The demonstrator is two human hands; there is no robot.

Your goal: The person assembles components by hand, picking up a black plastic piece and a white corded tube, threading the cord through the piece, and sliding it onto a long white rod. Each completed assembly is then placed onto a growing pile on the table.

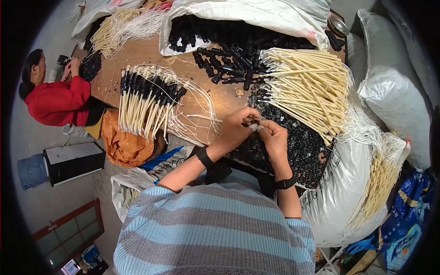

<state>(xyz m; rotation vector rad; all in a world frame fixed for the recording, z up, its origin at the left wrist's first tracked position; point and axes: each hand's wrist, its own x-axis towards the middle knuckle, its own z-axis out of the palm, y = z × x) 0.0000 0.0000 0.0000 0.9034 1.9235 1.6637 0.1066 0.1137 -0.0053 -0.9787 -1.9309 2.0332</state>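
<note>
My left hand [234, 130] and my right hand [276, 140] meet fingertip to fingertip above the table's near edge. From the left hand's far side sticks out a thin cream tube [204, 118], held in its curled fingers. Between the pinched fingertips of both hands shows a small black piece [250, 123], mostly covered; its exact kind is hidden. Under and beside the right hand spreads a heap of tiny black parts [298, 153]. To the left lies a stack of cream tubes with black sleeves [144, 101] on their far ends and thin white cords trailing.
Plain cream tubes [307, 87] are piled at the right. Black cylindrical sleeves [224, 66] spill from a white sack [256, 13] at the back. Full white sacks [341, 192] crowd the right side. A person in red [59, 101] works at the table's far left.
</note>
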